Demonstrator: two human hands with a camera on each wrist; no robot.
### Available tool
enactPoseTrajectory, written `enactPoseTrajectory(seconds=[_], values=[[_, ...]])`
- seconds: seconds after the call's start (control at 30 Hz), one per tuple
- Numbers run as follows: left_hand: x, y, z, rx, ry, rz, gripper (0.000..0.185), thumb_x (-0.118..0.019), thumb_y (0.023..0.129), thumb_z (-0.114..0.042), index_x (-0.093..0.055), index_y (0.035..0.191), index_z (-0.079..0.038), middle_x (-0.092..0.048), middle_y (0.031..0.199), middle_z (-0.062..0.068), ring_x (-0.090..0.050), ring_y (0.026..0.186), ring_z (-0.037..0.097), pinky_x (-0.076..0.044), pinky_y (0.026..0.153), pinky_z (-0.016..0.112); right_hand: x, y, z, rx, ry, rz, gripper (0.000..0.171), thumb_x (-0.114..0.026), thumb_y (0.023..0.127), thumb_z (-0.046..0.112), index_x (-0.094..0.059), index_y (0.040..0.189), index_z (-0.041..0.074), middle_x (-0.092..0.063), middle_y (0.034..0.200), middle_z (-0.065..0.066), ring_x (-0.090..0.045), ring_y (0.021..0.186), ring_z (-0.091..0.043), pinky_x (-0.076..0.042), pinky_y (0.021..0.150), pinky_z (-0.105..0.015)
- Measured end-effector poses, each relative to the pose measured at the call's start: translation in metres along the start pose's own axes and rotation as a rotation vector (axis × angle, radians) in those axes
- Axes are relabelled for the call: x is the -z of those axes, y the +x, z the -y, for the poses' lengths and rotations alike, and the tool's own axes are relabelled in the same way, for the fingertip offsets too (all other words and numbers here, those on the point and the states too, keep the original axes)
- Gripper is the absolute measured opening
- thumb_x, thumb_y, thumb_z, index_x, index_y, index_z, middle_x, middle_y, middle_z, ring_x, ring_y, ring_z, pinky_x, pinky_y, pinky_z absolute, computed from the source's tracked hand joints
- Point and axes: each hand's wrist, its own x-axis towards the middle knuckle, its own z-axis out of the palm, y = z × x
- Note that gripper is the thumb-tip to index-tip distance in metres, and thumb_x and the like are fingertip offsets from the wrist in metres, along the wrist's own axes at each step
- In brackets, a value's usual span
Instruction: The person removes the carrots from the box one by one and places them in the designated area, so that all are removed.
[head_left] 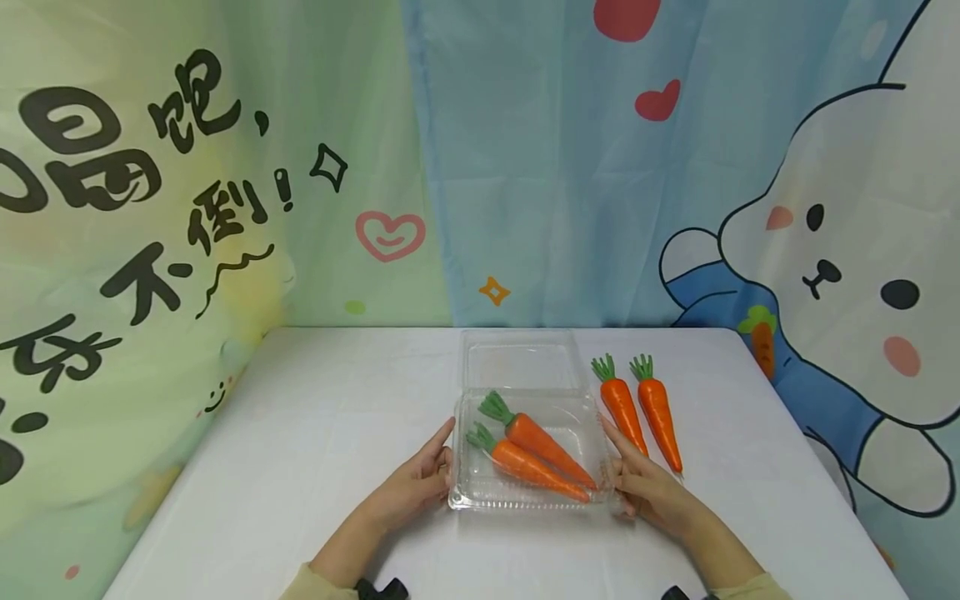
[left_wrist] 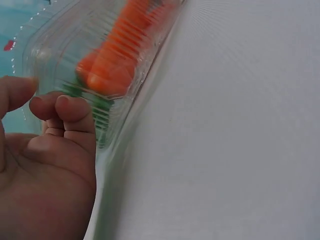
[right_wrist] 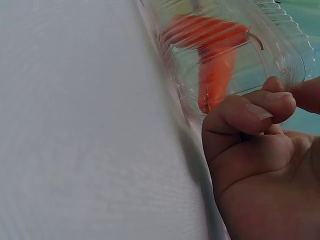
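A clear plastic clamshell box (head_left: 517, 505) sits near the middle of the table, its lid (head_left: 521, 362) folded back away from me. Two orange carrots with green tops, one upper (head_left: 551, 450) and one lower (head_left: 528, 467), lie slanted side by side inside it. My left hand (head_left: 420, 483) grips the box's left side, thumb at the rim and fingers curled in the left wrist view. On the opposite side my right hand (head_left: 656, 492) holds the right edge, with curled fingers (right_wrist: 230, 115) against the wall in the right wrist view.
Two more carrots, a left one (head_left: 622, 408) and a right one (head_left: 658, 417), lie on the white table (head_left: 315, 417) just right of the box. A printed curtain (head_left: 540, 167) hangs behind the table and along its sides.
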Motion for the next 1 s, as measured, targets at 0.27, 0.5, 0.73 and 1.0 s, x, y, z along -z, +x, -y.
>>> enactPoseTrajectory(seconds=[0.27,0.5,0.73,1.0], values=[[-0.0054,0.0023,-0.0007,0.039,0.195,-0.096,0.078,-0.048,0.102,-0.006,0.001,0.160,-0.023,-0.042,0.105,0.002,-0.050,0.080,0.005,-0.047,0.069,0.019,-0.0020,-0.0003,0.0006,-0.011,-0.005,-0.010,0.078,-0.037,0.100,0.000,0.010,0.158,0.023,-0.053,0.086,0.009,-0.033,0.055,-0.019,-0.046,0.060,-0.021],[-0.0067,0.0047,-0.0001,0.086,0.275,-0.191,0.077,-0.054,0.100,-0.010,-0.008,0.160,-0.024,-0.044,0.107,0.005,-0.053,0.083,0.007,-0.050,0.071,0.021,-0.0004,0.0010,-0.0001,-0.034,-0.009,-0.018,0.077,-0.037,0.102,0.002,0.011,0.158,0.023,-0.054,0.086,0.007,-0.040,0.055,-0.018,-0.049,0.062,-0.023],[-0.0039,0.0045,0.0025,0.119,0.168,-0.254,0.061,-0.040,0.104,-0.011,-0.019,0.158,-0.027,-0.043,0.097,-0.002,-0.045,0.074,0.011,-0.045,0.068,0.023,0.0042,0.0017,-0.0019,-0.015,0.221,0.111,0.076,-0.020,0.100,-0.006,0.018,0.156,0.029,-0.065,0.100,-0.003,-0.039,0.062,-0.024,-0.052,0.071,-0.024],[-0.0038,0.0057,0.0032,0.114,0.129,-0.310,0.054,-0.048,0.104,-0.027,-0.027,0.153,-0.022,-0.043,0.094,-0.003,-0.045,0.071,0.010,-0.044,0.064,0.022,0.0036,0.0016,-0.0025,0.011,0.300,0.163,0.078,-0.020,0.099,-0.008,0.019,0.155,0.029,-0.061,0.095,-0.001,-0.045,0.065,-0.021,-0.053,0.074,-0.024]])
